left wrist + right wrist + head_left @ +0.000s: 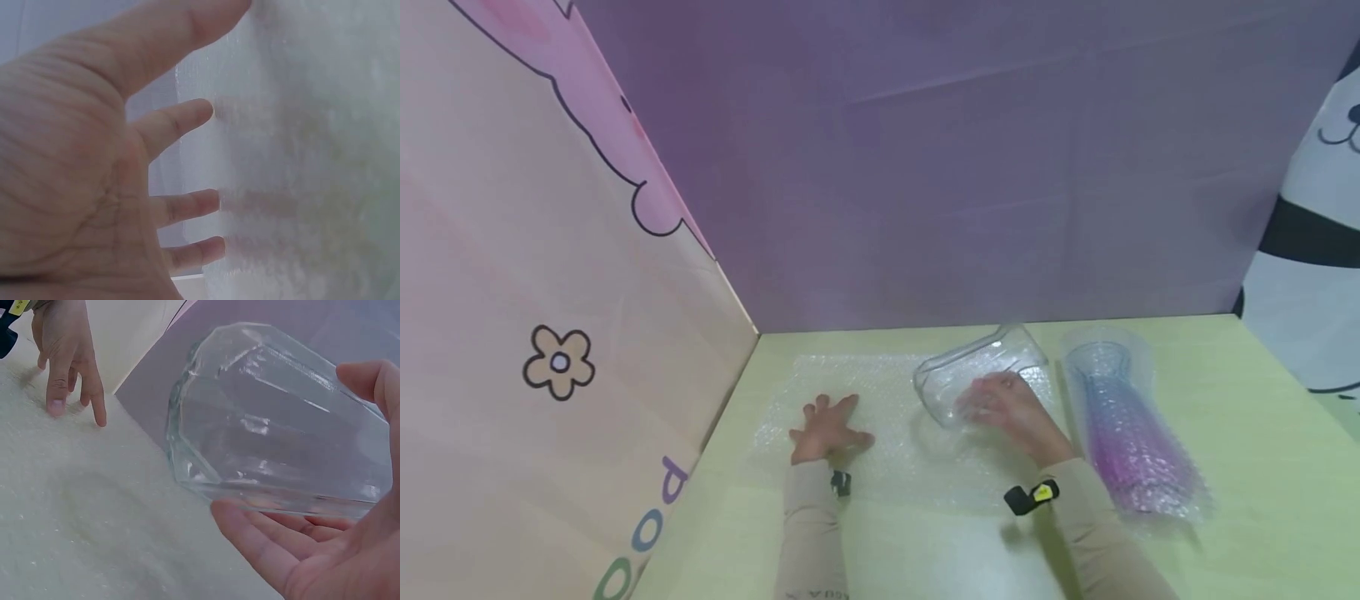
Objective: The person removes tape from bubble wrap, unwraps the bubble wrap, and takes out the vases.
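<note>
My right hand (1013, 414) holds a clear faceted glass vase (269, 425), tilted on its side above a bubble wrap sheet (887, 387). In the right wrist view the thumb lies along one side of the glass and the fingers support it from below. With its fingers spread, my left hand (826, 429) touches the left part of the sheet with its fingertips. The left wrist view shows those fingers (187, 203) meeting the wrap, palm raised off it. The vase's far end reaches toward the back of the table.
To the right lies another vase (1127, 433), pink to purple toward its lower end, wrapped in bubble wrap. The pale yellow-green table (1247, 417) meets a purple backdrop (962, 208) behind and a printed cloth wall (550, 275) at the left.
</note>
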Tool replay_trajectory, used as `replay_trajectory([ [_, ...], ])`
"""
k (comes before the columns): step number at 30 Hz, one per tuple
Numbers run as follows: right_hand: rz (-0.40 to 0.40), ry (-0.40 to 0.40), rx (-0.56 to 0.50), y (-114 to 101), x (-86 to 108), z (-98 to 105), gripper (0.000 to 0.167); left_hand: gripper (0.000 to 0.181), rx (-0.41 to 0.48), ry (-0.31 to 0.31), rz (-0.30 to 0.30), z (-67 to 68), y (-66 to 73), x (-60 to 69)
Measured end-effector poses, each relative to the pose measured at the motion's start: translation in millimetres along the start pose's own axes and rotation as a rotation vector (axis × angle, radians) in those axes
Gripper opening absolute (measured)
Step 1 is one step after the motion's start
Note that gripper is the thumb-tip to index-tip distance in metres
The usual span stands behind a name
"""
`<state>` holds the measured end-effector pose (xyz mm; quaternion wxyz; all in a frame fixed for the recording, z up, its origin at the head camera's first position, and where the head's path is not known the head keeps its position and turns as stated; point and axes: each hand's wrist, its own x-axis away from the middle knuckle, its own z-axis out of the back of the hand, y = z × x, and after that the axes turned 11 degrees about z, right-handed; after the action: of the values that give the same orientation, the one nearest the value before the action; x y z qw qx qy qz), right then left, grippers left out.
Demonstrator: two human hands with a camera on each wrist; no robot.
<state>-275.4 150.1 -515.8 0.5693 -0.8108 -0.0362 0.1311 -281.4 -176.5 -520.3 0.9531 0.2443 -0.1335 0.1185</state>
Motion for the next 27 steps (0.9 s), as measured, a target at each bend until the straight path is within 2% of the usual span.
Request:
replay_trajectory([
  [6, 0.041, 0.141, 0.148, -13, -0.8, -4, 0.01, 0.081, 0.009, -0.006, 0.006, 0.7, 2.7, 2.0],
  [11, 0.005, 0.25, 0.189, -23, -0.1, -8, 0.022, 0.082, 0.023, -0.014, 0.012, 1.2, 2.7, 1.9],
  [16, -0.021, 0.312, 0.228, -26, -2.6, -9, 0.025, 0.084, 0.01, -0.012, 0.015, 0.1, 2.1, 0.7],
  [21, -0.041, 0.333, 0.32, -27, -4.6, -10, 0.037, 0.085, -0.01, -0.008, 0.01, -0.1, 2.9, 1.1],
  [27, 0.003, 0.38, 0.408, -29, -8.4, -8, 0.047, 0.084, -0.004, -0.013, 0.01, -0.6, 4.1, 2.4],
])
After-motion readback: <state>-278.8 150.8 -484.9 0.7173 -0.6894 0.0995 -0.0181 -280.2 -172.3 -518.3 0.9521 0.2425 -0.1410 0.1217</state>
